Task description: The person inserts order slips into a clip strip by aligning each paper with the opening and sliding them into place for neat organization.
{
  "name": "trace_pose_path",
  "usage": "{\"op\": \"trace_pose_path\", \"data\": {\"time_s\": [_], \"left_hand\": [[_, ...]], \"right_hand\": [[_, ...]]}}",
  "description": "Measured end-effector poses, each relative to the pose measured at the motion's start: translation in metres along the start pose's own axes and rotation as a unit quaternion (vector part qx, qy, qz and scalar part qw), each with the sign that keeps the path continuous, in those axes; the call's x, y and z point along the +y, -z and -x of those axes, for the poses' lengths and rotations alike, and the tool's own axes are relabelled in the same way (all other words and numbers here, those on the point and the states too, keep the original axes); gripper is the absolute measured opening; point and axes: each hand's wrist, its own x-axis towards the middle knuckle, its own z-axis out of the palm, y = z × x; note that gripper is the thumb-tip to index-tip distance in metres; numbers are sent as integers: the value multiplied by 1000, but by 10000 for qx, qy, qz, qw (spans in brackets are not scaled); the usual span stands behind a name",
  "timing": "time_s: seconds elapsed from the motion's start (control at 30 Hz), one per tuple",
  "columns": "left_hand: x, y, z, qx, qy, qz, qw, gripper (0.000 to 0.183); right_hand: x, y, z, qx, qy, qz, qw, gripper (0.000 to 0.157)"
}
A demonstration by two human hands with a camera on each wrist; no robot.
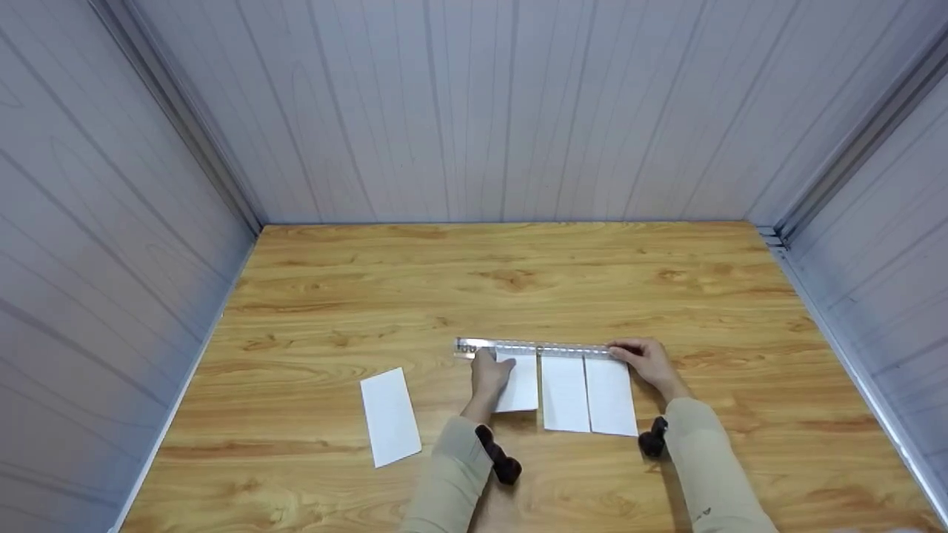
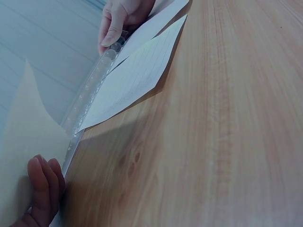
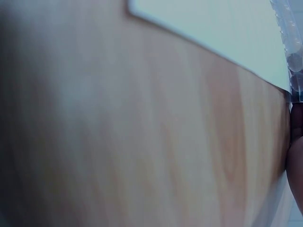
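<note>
A clear plastic ruler (image 1: 552, 348) with round cut-outs lies crosswise on the table along the top edges of three white paper pieces. My left hand (image 1: 489, 376) is near its left end and pinches the leftmost of these, a paper piece (image 1: 522, 389) that stands tilted up in the left wrist view, fingers (image 2: 45, 182) curled against it. My right hand (image 1: 646, 363) pinches the ruler's right end between thumb and fingers. A middle paper piece (image 1: 565, 394), faintly lined in the left wrist view, and a right paper piece (image 1: 611, 396) lie side by side between the hands.
A separate white paper piece (image 1: 391, 418) lies slightly turned on the wooden table (image 1: 474, 289), left of the left forearm. Pale panelled walls (image 1: 474, 111) enclose the table's back and sides. Dark camera mounts (image 1: 507, 470) sit on both wrists.
</note>
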Motion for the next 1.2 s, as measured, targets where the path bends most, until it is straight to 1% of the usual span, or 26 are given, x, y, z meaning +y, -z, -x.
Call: {"op": "trace_pose_path", "data": {"time_s": [0.13,0.27,0.3,0.33,0.37,0.43,0.53,0.57,0.6,0.7,0.87,1.1,1.2], "left_hand": [[-1,0,0,84,-170,2,9998,26],[0,-1,0,103,-248,122,9996,31],[-2,-3,-2,107,-274,154,9994,32],[-15,-9,-11,187,-518,288,9981,32],[-19,-12,-14,182,-568,319,9977,32],[-21,-14,-16,160,-583,310,9977,30],[-18,-12,-14,116,-559,296,9979,25],[-5,-6,-5,31,-332,170,9993,24],[-2,-3,-2,33,-312,125,9994,22],[0,-1,0,56,-345,44,9994,18],[0,-1,0,17,-218,55,9997,19],[0,-2,-1,-12,-74,-19,10000,19],[0,-2,-1,6,-103,-73,9999,20]], "right_hand": [[12,1,-4,1,117,-24,9999,18],[28,2,-10,-4,107,-29,9999,20],[31,2,-11,19,86,-41,10000,20],[33,2,-11,12,109,-10,9999,21],[33,2,-11,12,95,-36,9999,21],[33,3,-11,-20,116,-57,9999,21],[32,3,-11,-65,53,-82,9999,23],[32,3,-11,-69,45,-89,9999,23],[32,3,-11,-75,74,-52,9999,23],[32,2,-11,-28,146,4,9999,23],[33,2,-11,10,234,44,9997,21],[33,2,-11,11,190,8,9998,20],[33,2,-11,-35,209,51,9998,21]]}}
